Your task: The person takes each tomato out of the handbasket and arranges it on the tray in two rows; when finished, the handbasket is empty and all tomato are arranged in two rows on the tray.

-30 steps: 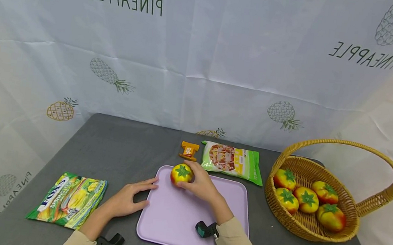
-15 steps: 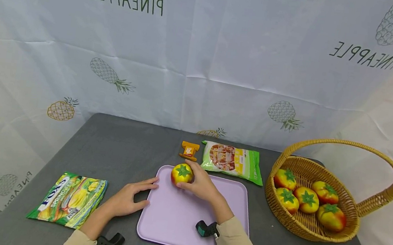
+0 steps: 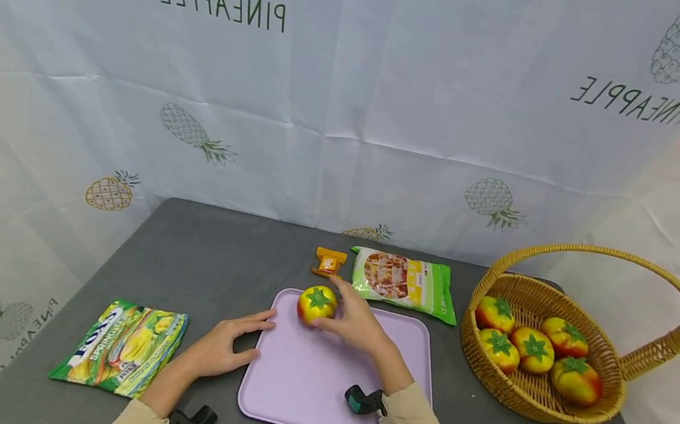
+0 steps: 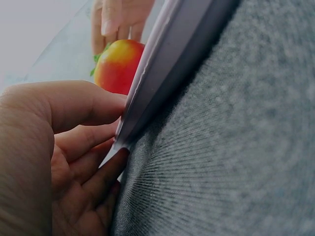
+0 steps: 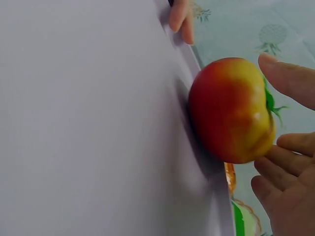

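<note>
A red-and-yellow tomato [image 3: 317, 305] with a green star-shaped leaf top sits in the far left corner of the lilac tray [image 3: 308, 383]. My right hand [image 3: 359, 322] is just to its right, thumb and fingers spread around it. In the right wrist view, the thumb stands off the tomato [image 5: 231, 110], and the fingertips lie right by its lower side. My left hand [image 3: 220, 347] touches the tray's left rim, with relaxed fingers. From the left wrist, thumb and fingertips show at the tray's edge [image 4: 147, 73].
A wicker basket [image 3: 485, 379] with a tall handle holds several similar tomatoes at the right. Behind the tray lie a small orange packet [image 3: 329, 262] and a green-and-white food bag [image 3: 404, 282]. A green FOX'S candy bag [image 3: 123, 348] lies at the left.
My right hand's fingers have loosened from around the tomato and drawn slightly to the right. The tomato stays in the tray's corner. My left hand keeps its place at the rim.
</note>
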Demonstrator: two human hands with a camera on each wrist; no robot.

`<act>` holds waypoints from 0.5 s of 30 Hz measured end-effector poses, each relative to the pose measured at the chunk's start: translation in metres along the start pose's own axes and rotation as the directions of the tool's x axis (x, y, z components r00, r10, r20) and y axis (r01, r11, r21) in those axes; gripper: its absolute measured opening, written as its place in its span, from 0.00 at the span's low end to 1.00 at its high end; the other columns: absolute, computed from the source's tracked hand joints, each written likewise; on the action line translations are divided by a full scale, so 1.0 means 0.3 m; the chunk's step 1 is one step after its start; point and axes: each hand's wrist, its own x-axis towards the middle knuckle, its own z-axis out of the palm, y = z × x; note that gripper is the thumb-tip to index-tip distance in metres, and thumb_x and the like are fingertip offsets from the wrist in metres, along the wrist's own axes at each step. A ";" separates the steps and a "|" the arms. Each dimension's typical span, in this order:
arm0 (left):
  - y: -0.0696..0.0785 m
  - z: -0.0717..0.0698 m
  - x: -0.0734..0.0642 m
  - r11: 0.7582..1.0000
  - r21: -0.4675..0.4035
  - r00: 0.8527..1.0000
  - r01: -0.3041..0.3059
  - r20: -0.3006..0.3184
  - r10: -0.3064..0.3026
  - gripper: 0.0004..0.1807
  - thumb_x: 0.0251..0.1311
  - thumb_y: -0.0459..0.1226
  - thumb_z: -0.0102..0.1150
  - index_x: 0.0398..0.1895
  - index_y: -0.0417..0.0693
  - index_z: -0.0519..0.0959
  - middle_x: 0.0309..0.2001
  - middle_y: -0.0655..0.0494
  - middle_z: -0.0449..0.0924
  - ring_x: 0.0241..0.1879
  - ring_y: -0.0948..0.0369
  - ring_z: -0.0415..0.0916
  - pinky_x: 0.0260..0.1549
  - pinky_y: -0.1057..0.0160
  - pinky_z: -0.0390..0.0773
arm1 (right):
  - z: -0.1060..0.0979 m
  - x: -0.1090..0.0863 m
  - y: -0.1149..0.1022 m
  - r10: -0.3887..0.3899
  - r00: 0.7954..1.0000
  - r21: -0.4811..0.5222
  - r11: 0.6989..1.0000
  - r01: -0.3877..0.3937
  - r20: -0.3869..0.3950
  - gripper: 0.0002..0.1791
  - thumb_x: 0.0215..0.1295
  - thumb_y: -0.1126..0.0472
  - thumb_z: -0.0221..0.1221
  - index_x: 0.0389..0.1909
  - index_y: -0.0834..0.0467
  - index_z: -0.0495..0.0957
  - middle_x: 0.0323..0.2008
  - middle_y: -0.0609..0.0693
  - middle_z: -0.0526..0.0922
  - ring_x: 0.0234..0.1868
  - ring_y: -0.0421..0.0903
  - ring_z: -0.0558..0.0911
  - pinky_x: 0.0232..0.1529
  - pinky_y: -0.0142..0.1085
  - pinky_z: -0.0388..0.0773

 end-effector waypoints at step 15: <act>-0.001 0.001 0.001 1.000 0.002 1.000 -0.009 -0.006 0.009 0.25 0.56 0.39 0.62 0.59 0.52 0.76 0.66 0.54 0.68 0.64 0.53 0.67 0.58 0.52 0.71 | -0.143 -0.146 0.023 0.060 0.992 0.001 0.998 -0.060 -0.111 0.44 0.55 0.54 0.67 0.71 0.54 0.58 0.70 0.55 0.62 0.70 0.58 0.62 0.64 0.58 0.62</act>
